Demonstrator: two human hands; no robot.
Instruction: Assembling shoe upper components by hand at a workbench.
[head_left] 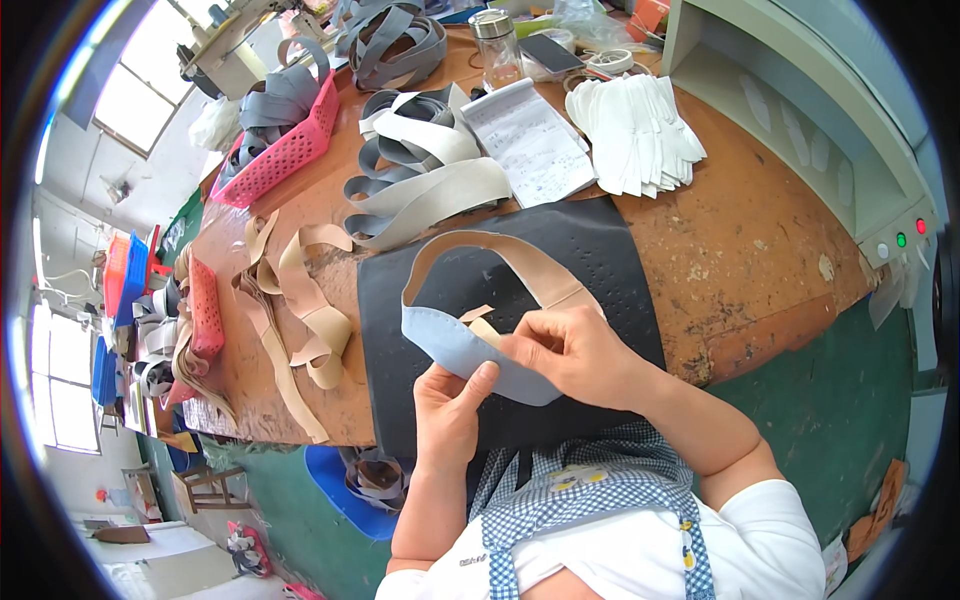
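We see a looped, pale-blue-and-tan flat band (438,338), dotted along its blue edge, above a black pitted mat (625,290). Our left hand (450,408) and right hand (572,352) pinch it, fingers closed; the right covers part, and whether it also grips the small cream strip (484,331) we cannot tell.

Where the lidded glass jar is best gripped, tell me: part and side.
Probably the upper glass of the jar, just under its metal lid, coming from the left: it stands upright and round, with more open table on that side, while the dark phone lies close on its right.
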